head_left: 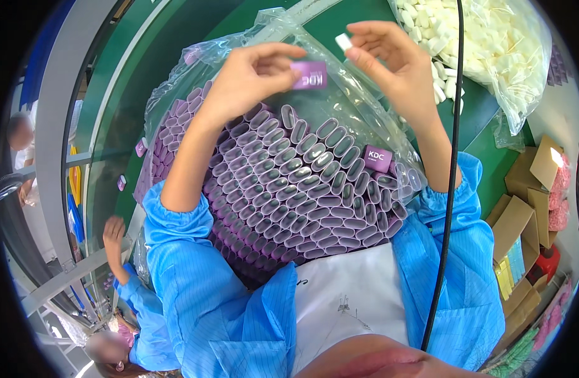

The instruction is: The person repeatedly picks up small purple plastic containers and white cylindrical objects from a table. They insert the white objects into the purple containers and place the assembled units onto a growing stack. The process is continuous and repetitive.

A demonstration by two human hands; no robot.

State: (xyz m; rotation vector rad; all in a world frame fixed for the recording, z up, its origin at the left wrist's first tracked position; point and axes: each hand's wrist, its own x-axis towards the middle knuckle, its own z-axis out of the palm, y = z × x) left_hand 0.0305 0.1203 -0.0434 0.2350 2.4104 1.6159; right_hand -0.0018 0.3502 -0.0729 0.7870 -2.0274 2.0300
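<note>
My left hand [248, 79] is raised over a clear plastic bag [176, 88] and pinches a small purple sleeve-like case [309, 74] by its left end. My right hand [390, 60] is just to the right of it and holds a small white block [343, 41] between thumb and fingertips, a short gap from the purple case. Below both hands the bag is packed with several rows of upright purple cases [296, 189], open ends up. One purple case [378, 158] lies flat on top of the rows at the right.
A second clear bag of small white blocks [491, 44] lies at the upper right on the green table [485, 157]. Cardboard boxes [522, 214] stand at the right. A black cable [450, 189] hangs down in front. Another person in a blue sleeve [135, 296] works at lower left.
</note>
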